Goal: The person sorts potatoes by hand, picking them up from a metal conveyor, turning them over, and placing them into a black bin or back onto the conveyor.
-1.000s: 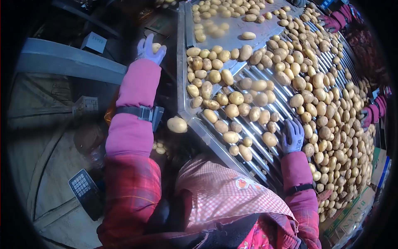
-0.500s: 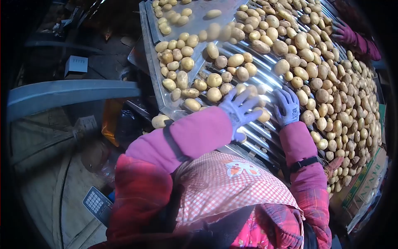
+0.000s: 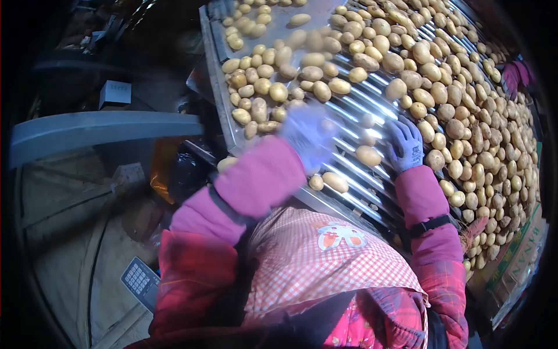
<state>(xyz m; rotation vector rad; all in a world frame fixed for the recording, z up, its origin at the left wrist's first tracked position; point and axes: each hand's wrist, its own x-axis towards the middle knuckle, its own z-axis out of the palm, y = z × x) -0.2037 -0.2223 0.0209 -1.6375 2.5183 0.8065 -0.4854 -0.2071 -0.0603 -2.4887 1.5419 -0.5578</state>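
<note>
My left hand (image 3: 311, 139), in a purple work glove, is smeared by motion over the left side of the metal roller bed (image 3: 360, 102). Potatoes (image 3: 278, 92) lie beside and beyond it; whether it grips any is not visible. My right hand (image 3: 405, 144), gloved the same way, rests with its fingers stretched forward on the rollers, along the edge of the large potato pile (image 3: 465, 128). Nothing shows in its grasp. Between my hands, a loose potato (image 3: 368, 156) sits on the rollers, and another potato (image 3: 335, 182) lies nearer to my apron.
A metal rim (image 3: 224, 110) borders the table on the left. Another person's gloved hand (image 3: 514, 78) is at the far right of the pile. A banana carton (image 3: 511, 256) stands at right, a keypad device (image 3: 139, 282) and a blue-grey beam (image 3: 110, 127) at left.
My left hand has swept left across the rollers, and several potatoes have shifted toward the left side. My right hand stays nearly in place. The other person's hand has moved toward the right edge.
</note>
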